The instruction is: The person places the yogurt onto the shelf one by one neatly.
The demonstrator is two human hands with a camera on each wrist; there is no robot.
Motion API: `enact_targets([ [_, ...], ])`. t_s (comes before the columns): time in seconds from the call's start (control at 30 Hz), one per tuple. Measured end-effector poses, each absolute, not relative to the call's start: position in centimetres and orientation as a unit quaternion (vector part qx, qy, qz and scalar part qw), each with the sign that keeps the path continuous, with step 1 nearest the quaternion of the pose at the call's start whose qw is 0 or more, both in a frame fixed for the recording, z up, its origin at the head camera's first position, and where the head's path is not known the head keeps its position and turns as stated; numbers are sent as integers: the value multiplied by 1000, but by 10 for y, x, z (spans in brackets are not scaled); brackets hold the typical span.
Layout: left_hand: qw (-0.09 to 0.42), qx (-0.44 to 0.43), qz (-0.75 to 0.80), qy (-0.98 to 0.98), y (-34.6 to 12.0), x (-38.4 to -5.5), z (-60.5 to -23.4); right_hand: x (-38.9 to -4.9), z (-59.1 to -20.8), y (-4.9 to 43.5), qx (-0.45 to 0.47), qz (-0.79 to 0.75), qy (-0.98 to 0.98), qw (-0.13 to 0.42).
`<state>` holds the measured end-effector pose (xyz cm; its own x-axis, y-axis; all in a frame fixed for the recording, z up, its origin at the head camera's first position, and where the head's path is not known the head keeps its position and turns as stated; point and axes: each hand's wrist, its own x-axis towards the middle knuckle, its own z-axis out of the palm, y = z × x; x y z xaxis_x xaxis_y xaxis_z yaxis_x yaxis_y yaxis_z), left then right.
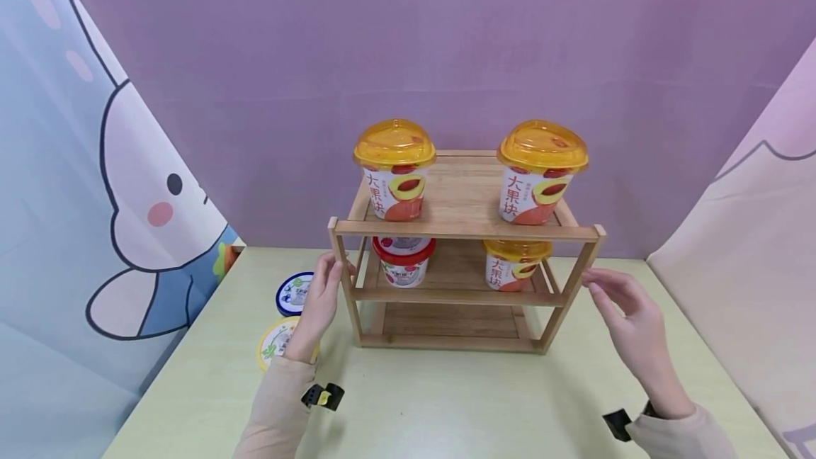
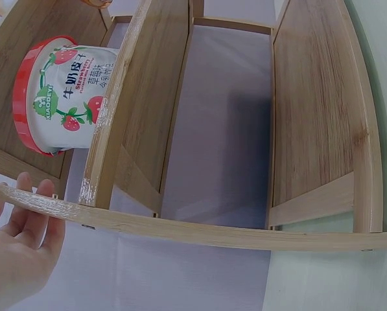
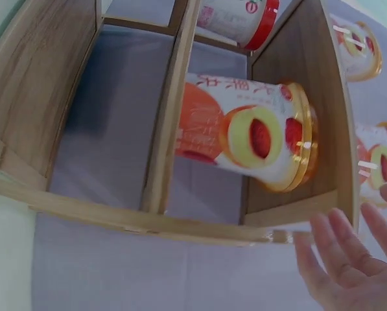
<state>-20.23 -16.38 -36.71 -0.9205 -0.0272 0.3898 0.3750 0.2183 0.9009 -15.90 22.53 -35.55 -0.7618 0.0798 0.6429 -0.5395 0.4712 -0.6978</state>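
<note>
A three-tier wooden rack stands on the table. My left hand is at its left upright; in the left wrist view, the fingers reach round behind the post and their tips show past it. My right hand is beside the right upright, fingers extended and spread, tips close to the post, nothing held. On the top tier are two yellow-lidded fruit cups, a left one and a right one. The middle tier holds red-rimmed strawberry yogurt tubs, stacked, and another yellow-lidded cup.
Left of the rack, a blue-rimmed tub and a yellow-rimmed tub sit on the pale table, partly hidden by my left hand and forearm. A purple cloth backdrop hangs behind, with printed cloth on both sides.
</note>
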Motion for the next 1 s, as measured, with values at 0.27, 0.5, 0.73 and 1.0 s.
enact_targets([
  [0.27, 162, -121, -618, -760, -172, -216, -387, -167, -364, 236, 93, 564, -764, 299],
  [0.5, 168, -129, -620, -755, -172, -216, -388, -178, -369, 240, 43, 601, -748, 277],
  [0.73, 176, -131, -611, -761, -164, -204, -369, -197, -384, 248, 132, 685, -674, 243],
  [1.0, 168, -120, -614, -762, -163, -201, -365, -210, -396, 253, 121, 701, -671, 209],
])
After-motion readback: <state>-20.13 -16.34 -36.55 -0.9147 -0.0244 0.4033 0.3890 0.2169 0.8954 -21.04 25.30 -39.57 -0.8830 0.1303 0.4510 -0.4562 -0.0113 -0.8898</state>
